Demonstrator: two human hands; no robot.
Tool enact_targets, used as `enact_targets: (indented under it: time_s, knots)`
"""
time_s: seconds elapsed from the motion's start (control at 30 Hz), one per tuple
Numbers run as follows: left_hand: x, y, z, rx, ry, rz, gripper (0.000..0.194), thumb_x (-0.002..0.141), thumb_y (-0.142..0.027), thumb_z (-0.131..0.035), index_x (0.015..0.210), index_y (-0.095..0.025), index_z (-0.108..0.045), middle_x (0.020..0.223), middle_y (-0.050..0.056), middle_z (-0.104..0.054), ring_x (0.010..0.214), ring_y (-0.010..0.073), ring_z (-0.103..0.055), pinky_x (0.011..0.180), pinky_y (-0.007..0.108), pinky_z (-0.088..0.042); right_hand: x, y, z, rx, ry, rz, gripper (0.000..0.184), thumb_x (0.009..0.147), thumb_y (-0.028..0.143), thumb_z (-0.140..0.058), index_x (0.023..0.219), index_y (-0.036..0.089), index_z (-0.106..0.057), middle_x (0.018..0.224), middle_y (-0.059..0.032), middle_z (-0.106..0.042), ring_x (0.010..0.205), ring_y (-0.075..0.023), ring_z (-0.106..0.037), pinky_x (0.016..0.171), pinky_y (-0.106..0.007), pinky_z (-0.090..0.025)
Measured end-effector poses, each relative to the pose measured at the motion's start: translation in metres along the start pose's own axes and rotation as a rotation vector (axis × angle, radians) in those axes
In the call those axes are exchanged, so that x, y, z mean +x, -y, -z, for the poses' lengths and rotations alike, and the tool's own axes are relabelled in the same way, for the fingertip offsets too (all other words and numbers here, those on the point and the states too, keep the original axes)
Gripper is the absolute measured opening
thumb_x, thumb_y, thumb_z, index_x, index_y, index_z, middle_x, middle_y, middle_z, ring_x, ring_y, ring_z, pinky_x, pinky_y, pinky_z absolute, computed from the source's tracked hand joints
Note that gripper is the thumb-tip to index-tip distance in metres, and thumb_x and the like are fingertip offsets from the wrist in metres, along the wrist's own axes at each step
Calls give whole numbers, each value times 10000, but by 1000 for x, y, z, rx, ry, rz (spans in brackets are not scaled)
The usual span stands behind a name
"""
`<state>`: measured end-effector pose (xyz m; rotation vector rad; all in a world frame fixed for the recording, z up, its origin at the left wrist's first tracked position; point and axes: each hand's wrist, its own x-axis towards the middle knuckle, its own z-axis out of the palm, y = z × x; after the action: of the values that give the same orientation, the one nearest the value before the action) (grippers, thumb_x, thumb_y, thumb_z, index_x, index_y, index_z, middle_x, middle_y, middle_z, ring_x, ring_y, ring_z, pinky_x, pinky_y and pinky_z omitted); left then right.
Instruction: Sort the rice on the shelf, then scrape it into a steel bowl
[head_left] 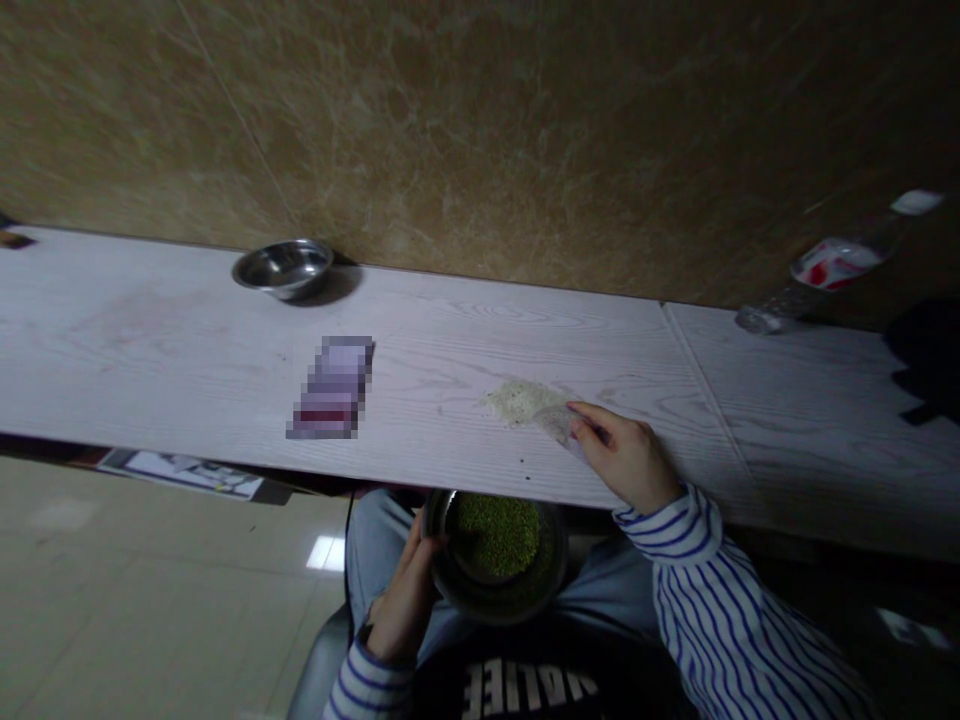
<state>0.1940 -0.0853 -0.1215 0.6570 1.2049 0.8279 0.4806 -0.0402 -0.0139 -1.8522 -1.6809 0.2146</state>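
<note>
— Holding what with the left hand [405,600]?
— Gripping a steel bowl [553,562] by its left side, with the thumb over the rim, down in the lap, just below the front edge of the table [420,440].
— And inside that bowl?
— Small green beans [499,535], spread across the bottom.
— And with the right hand [619,450]?
— Pinching a thin see-through sheet [559,424] between thumb and fingers, low over the table. Reaching with its far end to the right side of a pile of pale grains [516,398]. Impossible to tell whether under the grains or just against them.
— Hands together or apart?
— Well apart: left at the bowl, right up by the pile.
— And farther off?
— Left of the pile, a flat oblong item [334,385], blurred into blocks. Beyond it, near the wall [480,150], a second steel bowl [289,291]. Off to the right, also near the wall, a clear bottle [836,263] with a white cap. Nearer the table's front edge, below the pile, dark specks [528,478].
</note>
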Motion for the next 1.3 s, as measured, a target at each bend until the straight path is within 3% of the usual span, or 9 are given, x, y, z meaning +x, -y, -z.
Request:
enact_targets:
  time_s: [0.17, 0.33, 0.6, 0.9, 1.1, 1.3]
  knots:
    - [0, 1, 2, 48, 4, -59, 562, 913, -340, -552, 1473, -285, -559, 1633, 3, -468, 1569, 288, -275, 1289, 450, -197, 3, 8, -1, 31, 15, 6, 338, 916, 248, -568, 1141, 171, -807, 1022, -112, -826, 788, -238, -787, 773, -342, -638]
    - [-2, -1, 5, 56, -7, -39, 574, 915, -352, -550, 1487, -309, -550, 1638, 4, -460, 1564, 322, -281, 1264, 496, -270, 7, 18, -6, 38, 71, 14, 342, 909, 222, -568, 1143, 157, -808, 969, -108, -831, 786, -240, -783, 785, -349, -634]
    - [0, 4, 8, 56, 9, -79, 556, 908, -373, -577, 1462, -321, -579, 1609, -3, -502, 1588, 292, -213, 1287, 465, -207, 5, 13, -3, 60, 108, -17, 334, 904, 226, -584, 1146, 169, -808, 911, -87, -832, 688, -206, -757, 706, -315, -620]
    - [-1, 3, 7, -14, -7, -45, 544, 893, -339, -597, 1436, -305, -604, 1619, 15, -489, 1568, 313, -272, 1263, 474, -265, 8, 25, -9, 78, 173, -18, 324, 898, 201, -603, 1147, 161, -808, 1030, -109, -826, 845, -238, -786, 816, -350, -628]
    - [-4, 1, 2, -102, 0, -66, 540, 901, -302, -583, 1441, -279, -593, 1617, 27, -493, 1539, 281, -344, 1269, 427, -244, 4, 23, -5, 104, 167, -39, 325, 895, 206, -611, 1156, 168, -803, 993, -98, -831, 793, -224, -780, 770, -341, -631]
    - [-6, -2, 2, -29, -24, -3, 564, 918, -318, -567, 1482, -297, -550, 1625, 19, -481, 1558, 278, -302, 1269, 425, -236, 0, 29, -9, 106, 205, 0, 319, 904, 218, -603, 1146, 193, -810, 970, -85, -833, 766, -214, -774, 748, -321, -625]
